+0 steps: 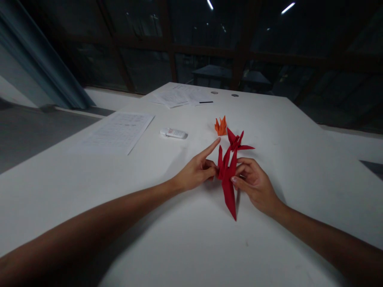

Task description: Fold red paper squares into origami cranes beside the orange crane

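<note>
A large red paper crane (229, 185) is held above the white table, one long point slanting down toward me. My right hand (254, 183) pinches its right side between thumb and fingers. On its left side, my left hand (199, 171) has thumb and curled fingers closed at the crane's edge, though the exact contact is partly hidden. The left index finger stretches forward, toward an orange paper crane (220, 126). Just behind the held crane, a second, smaller red paper crane (236, 141) rests on the table.
On the white table (149, 247), a white glue bottle (174, 133) lies left of the cranes. A printed sheet (119, 131) is at the left edge. More papers (179, 95) and a dark pen (206, 102) lie at the back, with two round discs (235, 95) nearby.
</note>
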